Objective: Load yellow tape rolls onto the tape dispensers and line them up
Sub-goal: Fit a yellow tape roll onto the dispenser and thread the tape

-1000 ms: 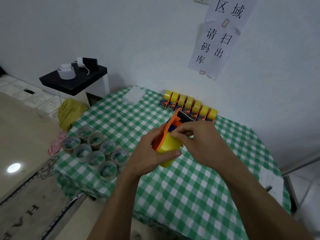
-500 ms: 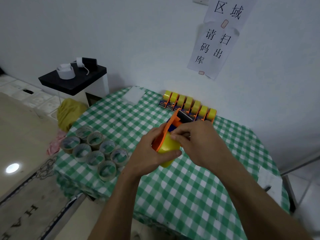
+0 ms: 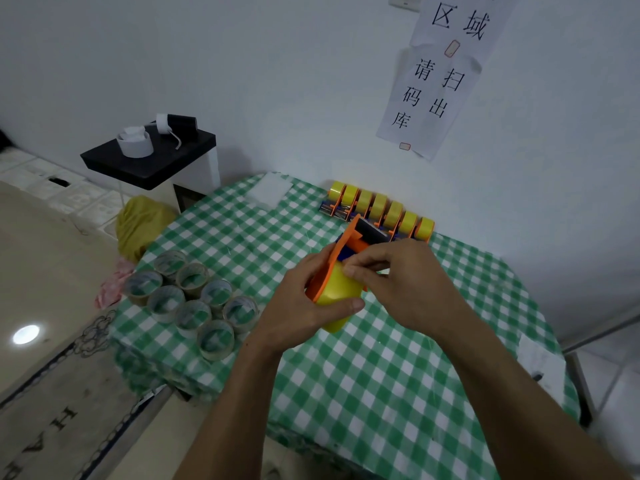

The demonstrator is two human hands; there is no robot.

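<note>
Left hand (image 3: pixel 298 306) is curled round the orange dispenser (image 3: pixel 351 237) and its yellow tape roll (image 3: pixel 337 294), both held up over the middle of the desk (image 3: pixel 381 375). The roll's top is pinched by the right hand (image 3: pixel 398 282). A row of loaded dispensers (image 3: pixel 379 209) is lined up along the far edge.

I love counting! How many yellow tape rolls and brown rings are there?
Yellow tape rolls by the wall: 7
Yellow tape roll being loaded: 1
Brown rings: 8
Total: 16
</note>
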